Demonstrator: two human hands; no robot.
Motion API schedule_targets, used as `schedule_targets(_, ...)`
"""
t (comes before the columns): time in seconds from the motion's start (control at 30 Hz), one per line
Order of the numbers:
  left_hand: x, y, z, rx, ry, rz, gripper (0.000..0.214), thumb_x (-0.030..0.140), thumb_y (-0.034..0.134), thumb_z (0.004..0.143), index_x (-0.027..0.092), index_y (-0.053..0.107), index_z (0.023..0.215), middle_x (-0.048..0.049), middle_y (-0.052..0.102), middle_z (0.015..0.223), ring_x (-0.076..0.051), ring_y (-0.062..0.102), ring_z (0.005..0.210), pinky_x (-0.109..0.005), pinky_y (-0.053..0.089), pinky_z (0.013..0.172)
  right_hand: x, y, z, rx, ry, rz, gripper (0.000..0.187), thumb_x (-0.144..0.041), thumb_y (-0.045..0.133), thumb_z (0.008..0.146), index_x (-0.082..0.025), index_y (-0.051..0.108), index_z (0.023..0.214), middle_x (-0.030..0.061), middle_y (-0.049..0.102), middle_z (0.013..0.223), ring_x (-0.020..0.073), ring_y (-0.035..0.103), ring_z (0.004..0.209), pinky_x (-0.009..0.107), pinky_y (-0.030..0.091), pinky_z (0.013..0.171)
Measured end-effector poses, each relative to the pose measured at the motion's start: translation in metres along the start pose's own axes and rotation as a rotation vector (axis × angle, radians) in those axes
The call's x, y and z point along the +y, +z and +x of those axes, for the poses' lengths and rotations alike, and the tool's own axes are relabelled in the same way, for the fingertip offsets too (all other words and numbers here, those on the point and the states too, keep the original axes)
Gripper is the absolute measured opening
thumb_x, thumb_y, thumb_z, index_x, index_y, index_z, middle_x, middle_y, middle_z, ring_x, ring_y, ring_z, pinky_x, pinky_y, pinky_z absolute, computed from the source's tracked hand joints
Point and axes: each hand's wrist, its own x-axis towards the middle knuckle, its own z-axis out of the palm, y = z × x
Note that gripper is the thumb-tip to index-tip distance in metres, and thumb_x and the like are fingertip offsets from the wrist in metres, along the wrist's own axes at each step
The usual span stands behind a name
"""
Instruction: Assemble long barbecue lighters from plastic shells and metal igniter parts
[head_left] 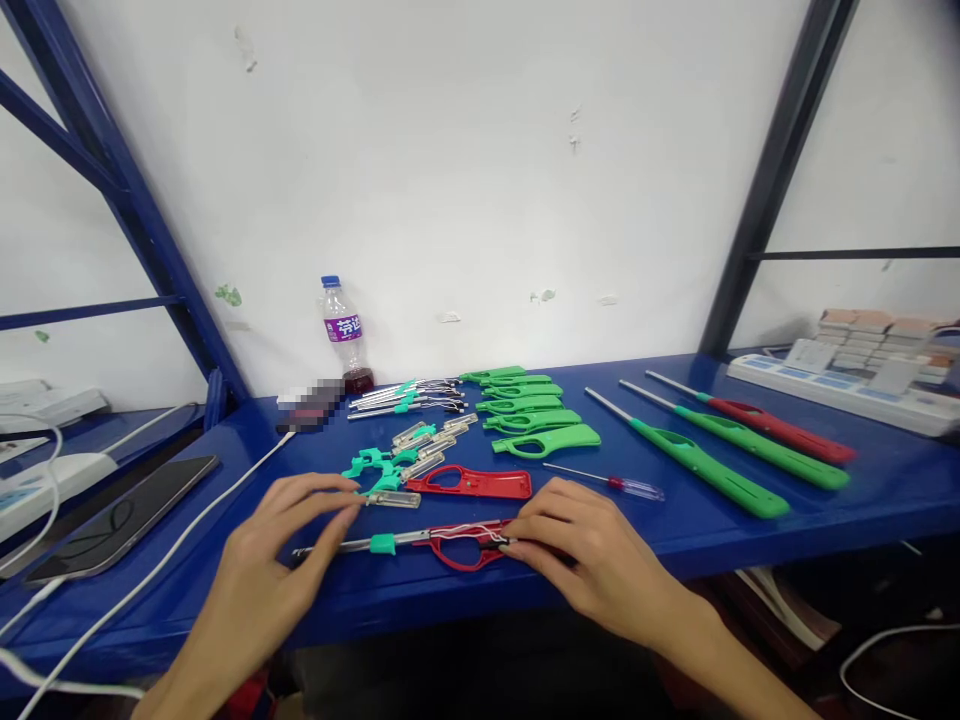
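Near the table's front edge lies a red lighter handle half (457, 560), with a metal lighter tube (412, 537) and its teal collar (382, 544) running out to the left. White wires (469, 530) lead along it to a small black part (493, 545). My right hand (574, 540) pinches that black part at the handle, its palm partly hiding the red piece. My left hand (289, 540) hovers over the tube's far end, thumb and index finger apart beside a clear fuel tank (395, 499) and teal trigger pieces (371, 465).
Behind lie another red handle half (480, 484), several green handle halves (544, 440), metal tubes with wires (405, 397) and a screwdriver (615, 483). Long lighters (712, 465) are at right. A bottle (345, 335), phone (127, 520) and white cable (172, 560) occupy the left.
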Motion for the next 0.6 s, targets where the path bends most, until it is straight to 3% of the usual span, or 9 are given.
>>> schedule_targets(0.13, -0.031, -0.007, 0.01, -0.067, -0.137, 0.125, 0.035, 0.058, 0.063, 0.093, 0.029, 0.08, 0.105, -0.0049, 0.077, 0.113, -0.03, 0.07, 0.109, -0.045, 0.053, 0.1, 0.001, -0.001, -0.001, -0.004, 0.023, 0.015, 0.015, -0.028, 0.062, 0.106, -0.025, 0.076, 0.109, 0.001, 0.077, 0.099, 0.02, 0.062, 0.089, 0.036, 0.047, 0.081)
schedule_targets(0.23, -0.044, -0.006, 0.015, -0.174, -0.215, 0.133, 0.043, 0.061, 0.061, 0.09, 0.029, 0.08, 0.111, -0.0062, 0.077, 0.117, -0.031, 0.072, 0.106, -0.043, 0.057, 0.091, 0.001, -0.002, -0.001, 0.003, 0.064, 0.04, 0.015, -0.027, 0.062, 0.106, -0.026, 0.076, 0.11, 0.0004, 0.077, 0.099, 0.0197, 0.062, 0.089, 0.036, 0.047, 0.082)
schedule_targets(0.37, -0.044, -0.004, 0.018, -0.211, -0.245, 0.129, 0.042, 0.06, 0.06, 0.087, 0.028, 0.082, 0.103, -0.0059, 0.08, 0.107, -0.029, 0.074, 0.092, -0.038, 0.058, 0.08, 0.002, -0.003, 0.0, 0.001, 0.085, 0.063, 0.015, -0.027, 0.062, 0.106, -0.026, 0.076, 0.109, 0.0002, 0.077, 0.099, 0.02, 0.063, 0.09, 0.036, 0.048, 0.082)
schedule_targets(0.6, -0.043, -0.007, 0.02, -0.133, -0.216, 0.162, 0.036, 0.058, 0.06, 0.086, 0.029, 0.082, 0.089, -0.002, 0.082, 0.088, -0.024, 0.074, 0.072, -0.031, 0.057, 0.063, 0.002, -0.002, 0.0, 0.003, 0.083, 0.061, 0.016, -0.028, 0.062, 0.105, -0.026, 0.077, 0.111, 0.0002, 0.077, 0.1, 0.0197, 0.063, 0.09, 0.035, 0.048, 0.083)
